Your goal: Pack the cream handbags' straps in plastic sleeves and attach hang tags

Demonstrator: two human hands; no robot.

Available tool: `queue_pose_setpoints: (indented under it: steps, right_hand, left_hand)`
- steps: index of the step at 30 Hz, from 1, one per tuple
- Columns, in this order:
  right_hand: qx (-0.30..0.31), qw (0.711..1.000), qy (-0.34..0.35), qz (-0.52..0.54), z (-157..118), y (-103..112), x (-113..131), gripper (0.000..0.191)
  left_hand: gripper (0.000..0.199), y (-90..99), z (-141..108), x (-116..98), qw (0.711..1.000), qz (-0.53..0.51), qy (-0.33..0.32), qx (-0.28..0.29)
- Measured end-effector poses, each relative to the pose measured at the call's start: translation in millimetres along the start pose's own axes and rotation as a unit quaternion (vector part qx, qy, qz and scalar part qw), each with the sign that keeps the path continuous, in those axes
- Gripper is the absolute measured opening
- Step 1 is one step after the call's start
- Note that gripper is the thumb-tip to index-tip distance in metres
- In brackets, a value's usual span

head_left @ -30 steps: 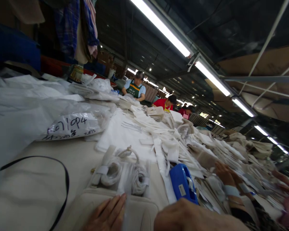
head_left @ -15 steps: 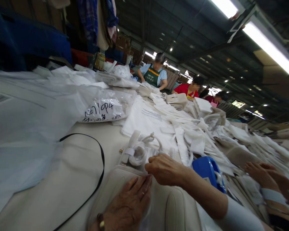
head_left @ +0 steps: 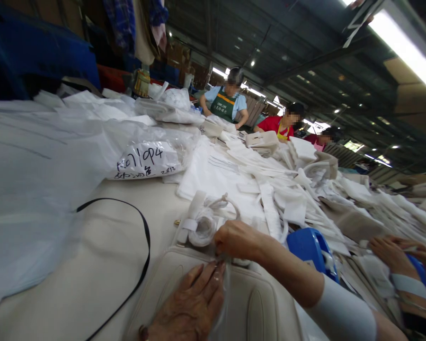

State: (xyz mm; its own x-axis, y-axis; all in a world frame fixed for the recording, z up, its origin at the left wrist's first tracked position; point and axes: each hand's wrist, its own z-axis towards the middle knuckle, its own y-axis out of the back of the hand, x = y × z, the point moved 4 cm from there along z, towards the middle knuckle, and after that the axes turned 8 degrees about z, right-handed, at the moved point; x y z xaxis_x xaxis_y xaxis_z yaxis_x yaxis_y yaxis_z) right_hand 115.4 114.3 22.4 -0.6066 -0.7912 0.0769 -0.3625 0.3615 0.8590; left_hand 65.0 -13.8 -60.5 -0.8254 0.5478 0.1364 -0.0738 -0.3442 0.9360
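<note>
A cream leather bag (head_left: 262,303) with stitched oval panels lies on the pale table under my hands. My left hand (head_left: 193,300) rests flat on it, fingers stretched together towards the far edge. My right hand (head_left: 236,239) is closed in a pinch just beyond those fingertips. A strip of clear plastic film (head_left: 227,284) runs from its fingers down beside my left hand; the pinched part is mostly hidden. Past the bag's far edge lies a coiled strap wrapped in clear plastic (head_left: 201,228), with a pale handle (head_left: 230,201) behind it.
A black cord (head_left: 147,237) curves over the table at left, near white sheets (head_left: 31,199) and a marked plastic package (head_left: 142,158). A blue container (head_left: 310,251) stands right of my right arm. Another person's hands (head_left: 394,255) work at far right; several co-workers are behind white piles.
My right hand has shifted slightly nearer my left fingertips, and its fingers are more curled. My left hand stays on the bag. The co-worker's hands at right now have something blue beside them.
</note>
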Motion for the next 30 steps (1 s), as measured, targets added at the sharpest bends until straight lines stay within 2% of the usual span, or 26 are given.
queue_pose_setpoints:
  steps: [6,12,16,19,22,25,27,30]
  right_hand:
    - [-0.024,0.998,0.007,0.054,4.7,2.6,-13.9,0.01]
    - [-0.114,0.992,-0.024,0.056,9.3,-0.4,-31.3,0.05]
    - [-0.132,0.989,-0.026,0.056,16.5,4.9,-42.3,0.032]
    - [-0.189,0.98,-0.044,0.038,7.4,9.4,-39.3,0.01]
    - [-0.247,0.968,-0.04,0.02,-15.6,-3.4,-19.9,0.022]
    - [-0.306,0.95,0.04,0.051,-40.4,-34.1,5.9,0.023]
    - [-0.361,0.924,0.089,0.083,-53.3,-54.9,16.7,0.028]
    - [-0.424,0.894,0.117,0.091,-63.1,-77.1,23.8,0.043]
  left_hand:
    - [0.045,1.3,-0.1,2.5,1.0,-0.015,-0.01,0.016]
    - [0.056,6.4,-1.4,0.6,1.0,-0.001,-0.011,0.008]
    - [0.065,6.8,-2.1,0.7,1.0,0.011,-0.018,0.011]
    - [0.066,6.1,-2.2,2.4,1.0,-0.002,-0.01,0.003]
    - [0.062,6.2,-1.8,3.3,1.0,-0.013,-0.003,-0.017]
    - [0.057,7.0,-1.6,2.0,0.999,-0.015,0.0,-0.052]
    - [0.044,9.9,-3.0,1.0,0.992,-0.034,0.011,-0.118]
    - [0.028,16.8,-8.4,0.8,0.967,-0.082,0.036,-0.237]
